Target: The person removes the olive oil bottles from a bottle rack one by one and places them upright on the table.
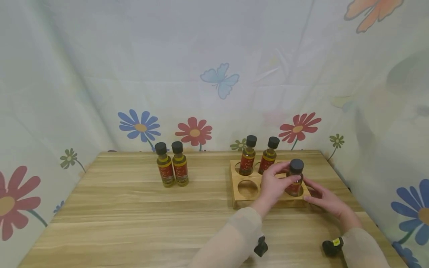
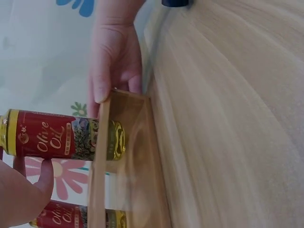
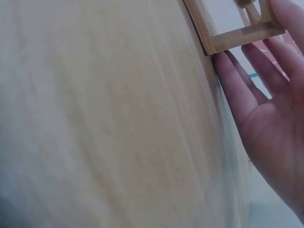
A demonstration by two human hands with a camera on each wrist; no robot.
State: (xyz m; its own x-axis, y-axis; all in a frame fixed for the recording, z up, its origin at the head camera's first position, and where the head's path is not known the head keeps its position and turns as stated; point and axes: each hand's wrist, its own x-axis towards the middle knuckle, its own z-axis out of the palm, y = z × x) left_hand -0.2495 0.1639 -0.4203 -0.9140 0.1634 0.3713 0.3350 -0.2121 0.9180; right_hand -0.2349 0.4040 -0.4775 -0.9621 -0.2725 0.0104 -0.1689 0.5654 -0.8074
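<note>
Left hand (image 1: 273,183) grips a bottle (image 1: 294,189), right hand (image 1: 327,203) its rack (image 1: 246,204), the label (image 2: 54,137) legible only in the left wrist view.

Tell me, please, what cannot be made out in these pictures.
- Head view: front middle hole of the rack, mostly behind the left hand.
- Head view: small print on the leftmost bottle, too small.
- Left wrist: top of the held bottle, cut off by the left edge.
- Right wrist: most of the rack, beyond the top edge.
</note>
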